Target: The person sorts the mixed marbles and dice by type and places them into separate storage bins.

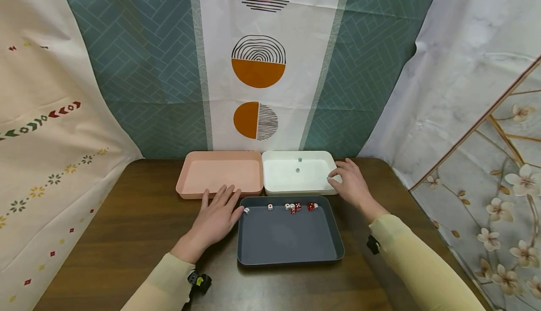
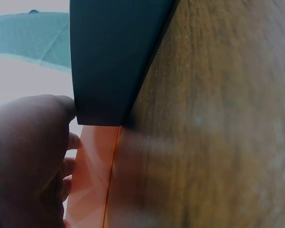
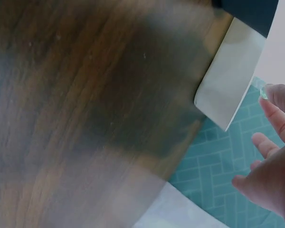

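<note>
My right hand (image 1: 350,184) is over the right end of the white tray (image 1: 279,191). Its thumb and index finger pinch a small translucent green die (image 3: 262,90), while the other fingers are spread. Two more green dice, one (image 1: 300,159) behind the other (image 1: 297,170), lie inside that tray. Nearer me, the dark grey tray (image 1: 289,243) has several white dice and red dice (image 1: 311,206) along its far side. My left hand (image 1: 215,217) has its fingers extended at the front rim of the pink tray (image 1: 224,156), its thumb by the dark tray's left corner, beside a pale die (image 1: 247,211).
The pink and white trays stand side by side near the back edge of the brown wooden table (image 1: 139,217). A patterned cloth (image 1: 160,66) hangs behind it, with a light curtain (image 1: 465,90) at the right and a cream cloth (image 1: 46,160) at the left.
</note>
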Available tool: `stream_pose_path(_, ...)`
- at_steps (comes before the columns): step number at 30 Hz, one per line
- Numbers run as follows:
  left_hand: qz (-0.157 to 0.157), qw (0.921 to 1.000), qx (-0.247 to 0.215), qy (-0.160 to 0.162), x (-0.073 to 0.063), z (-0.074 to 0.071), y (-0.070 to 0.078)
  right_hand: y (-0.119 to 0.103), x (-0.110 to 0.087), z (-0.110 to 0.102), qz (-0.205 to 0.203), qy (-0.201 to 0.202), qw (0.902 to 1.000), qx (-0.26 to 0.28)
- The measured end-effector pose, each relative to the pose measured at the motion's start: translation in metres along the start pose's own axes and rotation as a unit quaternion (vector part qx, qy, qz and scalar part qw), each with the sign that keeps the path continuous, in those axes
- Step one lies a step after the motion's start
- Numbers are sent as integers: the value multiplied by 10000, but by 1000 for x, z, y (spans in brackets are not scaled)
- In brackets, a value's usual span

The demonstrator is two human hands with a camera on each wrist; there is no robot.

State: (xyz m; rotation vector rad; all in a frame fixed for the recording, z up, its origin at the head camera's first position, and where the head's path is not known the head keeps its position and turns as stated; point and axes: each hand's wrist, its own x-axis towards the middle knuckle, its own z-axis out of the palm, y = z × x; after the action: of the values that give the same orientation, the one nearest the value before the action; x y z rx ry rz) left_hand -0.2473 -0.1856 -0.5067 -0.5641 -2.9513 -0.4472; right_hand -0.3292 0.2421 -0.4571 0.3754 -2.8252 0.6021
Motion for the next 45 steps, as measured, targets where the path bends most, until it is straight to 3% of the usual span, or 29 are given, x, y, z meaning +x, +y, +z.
stream_pose_path(15, -26, 10000, 65, 35, -2, -2, 1, 10, 8, 5, 229, -11, 9996, -166)
stream_pose_path(28, -24, 10000, 92, -23, 0, 0, -1, 22, 14, 16, -15, 34, 9989, -477)
stream_pose_path(45, -28, 9999, 95, -63, 0, 0, 0, 30, 16, 20, 159, -123, 9980, -600)
